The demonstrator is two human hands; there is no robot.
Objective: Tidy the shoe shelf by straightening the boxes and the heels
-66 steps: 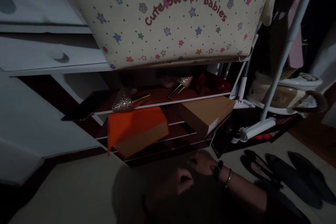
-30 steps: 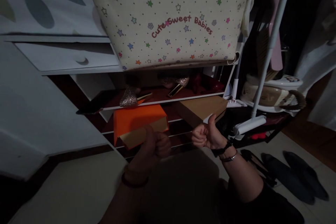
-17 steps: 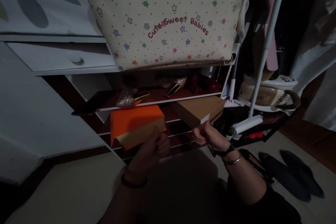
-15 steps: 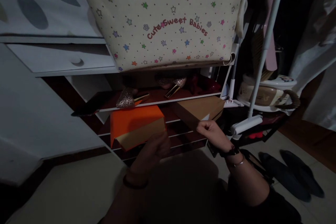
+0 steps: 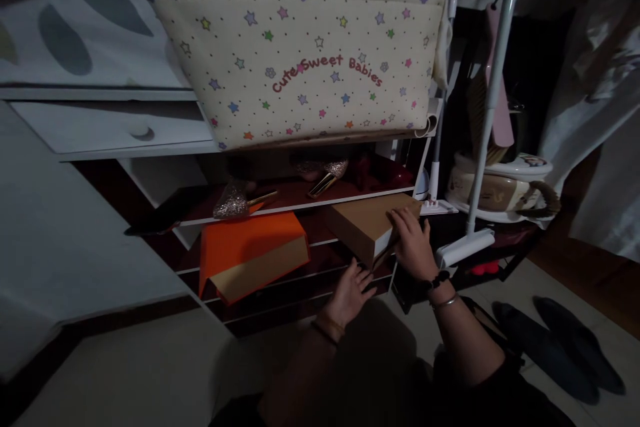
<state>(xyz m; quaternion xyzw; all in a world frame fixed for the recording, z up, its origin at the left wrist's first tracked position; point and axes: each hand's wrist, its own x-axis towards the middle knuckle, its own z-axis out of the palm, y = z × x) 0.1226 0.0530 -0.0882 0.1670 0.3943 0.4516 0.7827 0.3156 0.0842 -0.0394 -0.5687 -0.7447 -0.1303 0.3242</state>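
A brown cardboard box (image 5: 357, 220) with a white front side sits on the shoe rack's second shelf, its near corner sticking out. My right hand (image 5: 414, 243) grips the right part of its front edge, fingers bent over the top. Just below the near corner is my left hand (image 5: 350, 293), open with fingers spread; whether its fingertips touch the box I cannot tell. Left of it, an orange box (image 5: 255, 247) with a tan side panel juts out tilted from the same shelf.
Glittery high-heeled shoes (image 5: 233, 201) and dark red shoes (image 5: 395, 173) stand on the shelf above. Over them hangs a star-patterned fabric basket (image 5: 310, 107). A white-headed floor tool (image 5: 465, 247) leans at right, near dark slippers (image 5: 550, 347) on the floor. A white drawer (image 5: 110, 123) is at left.
My left hand has moved right and up from near the orange box and spread its fingers. My right hand has gone from a closed fist to fingers over the cardboard box's edge. The view has shifted slightly.
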